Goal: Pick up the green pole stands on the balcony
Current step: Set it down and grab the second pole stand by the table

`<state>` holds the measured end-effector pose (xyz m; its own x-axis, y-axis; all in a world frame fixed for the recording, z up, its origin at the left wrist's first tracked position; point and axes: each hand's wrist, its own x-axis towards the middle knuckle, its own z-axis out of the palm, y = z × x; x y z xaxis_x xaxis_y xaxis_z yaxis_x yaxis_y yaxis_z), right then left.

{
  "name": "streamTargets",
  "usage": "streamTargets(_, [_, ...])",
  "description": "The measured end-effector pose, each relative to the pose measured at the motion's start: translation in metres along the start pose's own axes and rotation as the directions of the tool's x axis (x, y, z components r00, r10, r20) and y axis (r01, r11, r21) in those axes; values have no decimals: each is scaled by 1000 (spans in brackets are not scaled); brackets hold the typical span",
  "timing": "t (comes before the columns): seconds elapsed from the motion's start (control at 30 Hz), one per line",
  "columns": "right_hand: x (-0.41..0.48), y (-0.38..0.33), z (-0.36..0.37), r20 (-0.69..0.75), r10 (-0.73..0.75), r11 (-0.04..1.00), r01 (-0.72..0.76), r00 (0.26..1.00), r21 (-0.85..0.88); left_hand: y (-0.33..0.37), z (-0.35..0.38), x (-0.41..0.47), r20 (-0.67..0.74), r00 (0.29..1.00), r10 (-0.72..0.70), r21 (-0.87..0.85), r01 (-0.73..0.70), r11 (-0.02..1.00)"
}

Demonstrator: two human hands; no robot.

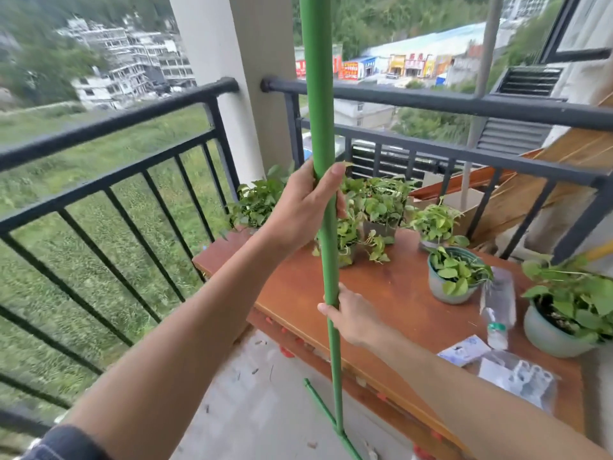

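The green pole stand (326, 227) is upright at the left edge of the wooden table (381, 293), its shaft running out of the top of the view. Its base crossbar (326, 416) lies at or just above the concrete balcony floor (258, 393); contact cannot be confirmed. The left hand (308, 204) is closed around the shaft at the upper grip, thumb tip pressed on the right side of the shaft. The right hand (351, 315) is closed around the shaft lower down, at the level of the table's left edge. On the table: several potted pothos plants, one in a grey-green pot (447, 290), a clear plastic bottle (497, 307) lying on its side near the right edge, and plastic-bagged parts (520, 380) at the near right corner. Black metal railing (132, 180) encloses the balcony.
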<state>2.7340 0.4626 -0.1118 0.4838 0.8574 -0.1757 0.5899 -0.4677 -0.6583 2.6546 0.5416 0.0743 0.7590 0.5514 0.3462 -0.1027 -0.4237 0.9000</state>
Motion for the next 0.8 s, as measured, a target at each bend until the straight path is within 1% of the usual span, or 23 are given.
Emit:
streamTargets(0.2, [78,-69,39,26,-13,1000,12,1000,26,-38,-91,35,-49,999,-9,50,11,999])
streamTargets(0.33, [121,-114,69,53,-38,999,36,998,33,-63,-154,49,-73,995,-71,50,74,996])
streamTargets(0.57, [184,-179,123,137,-109,994,105,985,36,-98,-243,54,-196,968,-155,47,167,985])
streamTargets(0.8, [243,-233,150,184,-210,978,208,960,31,-115,-312,74,-358,905,-228,73,271,960])
